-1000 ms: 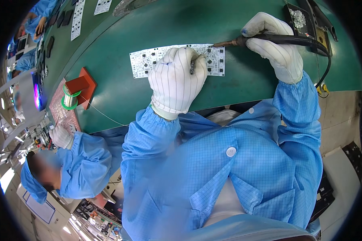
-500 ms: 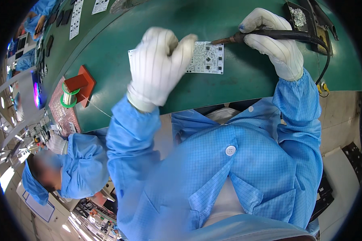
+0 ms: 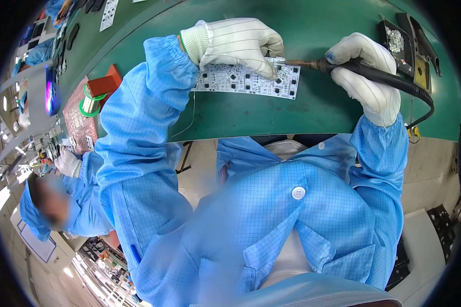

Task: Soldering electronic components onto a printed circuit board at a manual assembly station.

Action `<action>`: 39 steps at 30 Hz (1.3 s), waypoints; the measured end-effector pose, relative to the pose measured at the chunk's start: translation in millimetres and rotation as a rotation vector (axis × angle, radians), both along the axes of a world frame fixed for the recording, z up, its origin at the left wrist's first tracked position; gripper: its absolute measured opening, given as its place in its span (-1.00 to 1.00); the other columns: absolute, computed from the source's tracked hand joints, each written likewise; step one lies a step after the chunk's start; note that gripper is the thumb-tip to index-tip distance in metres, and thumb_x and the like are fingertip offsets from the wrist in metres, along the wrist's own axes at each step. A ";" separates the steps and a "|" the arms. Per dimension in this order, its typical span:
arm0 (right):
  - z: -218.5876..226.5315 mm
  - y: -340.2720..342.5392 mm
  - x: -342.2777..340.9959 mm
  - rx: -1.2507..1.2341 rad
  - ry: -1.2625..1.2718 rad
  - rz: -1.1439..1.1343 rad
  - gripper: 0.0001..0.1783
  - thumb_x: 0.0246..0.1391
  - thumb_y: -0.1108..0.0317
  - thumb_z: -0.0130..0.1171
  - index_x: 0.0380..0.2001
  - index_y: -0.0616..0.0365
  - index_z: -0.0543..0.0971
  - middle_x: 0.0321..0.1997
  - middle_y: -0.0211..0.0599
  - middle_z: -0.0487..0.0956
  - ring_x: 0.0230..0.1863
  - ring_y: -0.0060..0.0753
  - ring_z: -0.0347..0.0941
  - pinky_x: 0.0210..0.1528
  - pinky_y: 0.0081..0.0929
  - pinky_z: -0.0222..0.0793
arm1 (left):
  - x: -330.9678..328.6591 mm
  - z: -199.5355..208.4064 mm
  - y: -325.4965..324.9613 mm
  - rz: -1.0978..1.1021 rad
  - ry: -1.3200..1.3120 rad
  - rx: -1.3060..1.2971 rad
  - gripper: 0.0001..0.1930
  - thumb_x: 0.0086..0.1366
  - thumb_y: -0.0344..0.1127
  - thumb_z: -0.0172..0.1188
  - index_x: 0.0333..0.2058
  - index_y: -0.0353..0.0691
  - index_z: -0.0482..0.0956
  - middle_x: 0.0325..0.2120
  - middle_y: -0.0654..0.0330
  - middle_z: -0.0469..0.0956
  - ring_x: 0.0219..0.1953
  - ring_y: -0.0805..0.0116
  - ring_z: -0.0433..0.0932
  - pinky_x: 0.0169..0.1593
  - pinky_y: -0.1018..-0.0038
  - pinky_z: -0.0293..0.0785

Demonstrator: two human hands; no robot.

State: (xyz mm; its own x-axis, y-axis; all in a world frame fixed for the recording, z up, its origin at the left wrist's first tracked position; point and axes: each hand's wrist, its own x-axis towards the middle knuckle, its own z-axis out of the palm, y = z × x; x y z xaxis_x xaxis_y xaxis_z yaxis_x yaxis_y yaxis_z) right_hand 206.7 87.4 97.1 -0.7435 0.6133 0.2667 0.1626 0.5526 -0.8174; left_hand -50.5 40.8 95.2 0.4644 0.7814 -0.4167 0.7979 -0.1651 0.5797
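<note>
A white circuit board [image 3: 287,84] with small black parts lies on the green bench. My left hand [image 3: 235,43], in a white striped glove, is over the board's upper edge, thumb and forefinger closed in a pinch. A thin solder wire [image 3: 193,110] runs up under that wrist; its end at the fingertips is hardly visible. Gripped in my gloved right hand [image 3: 369,71] is a soldering iron [image 3: 376,75] with a black handle. Its brownish tip points left, at the board's upper right edge, close to my left fingertips.
A green-rimmed solder spool [image 3: 90,105] sits by a red-brown stand [image 3: 105,84] at left, beside pink bubble wrap [image 3: 77,120]. At right are a black tray of silvery bits [image 3: 395,41] and an iron holder [image 3: 420,46]. The iron's cable [image 3: 430,110] loops there. A co-worker [image 3: 61,199] sits at left.
My left hand has turned and moved right, bringing its pinch near the iron tip and uncovering the board's lower part. The right hand with the iron has shifted slightly right and down in view.
</note>
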 end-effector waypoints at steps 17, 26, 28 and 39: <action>9.7 -4.0 3.6 0.217 0.033 0.062 -0.78 -0.31 0.37 0.21 -0.50 0.25 0.55 -0.44 -0.20 0.52 -0.42 -0.21 0.47 -0.33 -0.34 0.37 | 1.1 8.2 -1.7 0.023 -0.013 -0.043 -0.59 0.01 -0.12 0.41 -0.23 -0.26 0.62 -0.60 0.28 0.36 -0.50 0.42 0.36 -0.39 0.46 0.33; 6.3 -3.9 8.2 0.211 0.040 0.071 -0.75 -0.32 0.38 0.19 -0.46 0.26 0.54 -0.43 -0.18 0.53 -0.44 -0.23 0.47 -0.37 -0.39 0.37 | 1.3 7.7 -3.2 0.026 -0.016 -0.020 -0.62 0.02 -0.15 0.40 -0.22 -0.24 0.63 -0.60 0.31 0.35 -0.50 0.46 0.34 -0.40 0.48 0.32; 6.1 -4.2 11.3 0.164 0.016 0.051 -0.75 -0.31 0.39 0.18 -0.45 0.26 0.54 -0.43 -0.18 0.53 -0.45 -0.26 0.47 -0.37 -0.42 0.37 | 0.3 7.3 -3.9 0.042 -0.037 -0.030 -0.62 0.02 -0.16 0.40 -0.22 -0.25 0.62 -0.60 0.31 0.34 -0.50 0.45 0.35 -0.40 0.47 0.32; -36.7 -8.4 77.8 0.128 0.428 -0.854 -0.80 0.08 0.52 0.21 -0.21 0.37 0.55 -0.40 -0.18 0.60 -0.37 -0.49 0.53 -0.29 -0.59 0.44 | 9.6 14.1 -9.6 0.128 -0.053 0.083 -0.59 0.05 -0.07 0.38 -0.22 -0.24 0.62 -0.38 0.08 0.61 -0.31 0.15 0.57 -0.21 0.34 0.49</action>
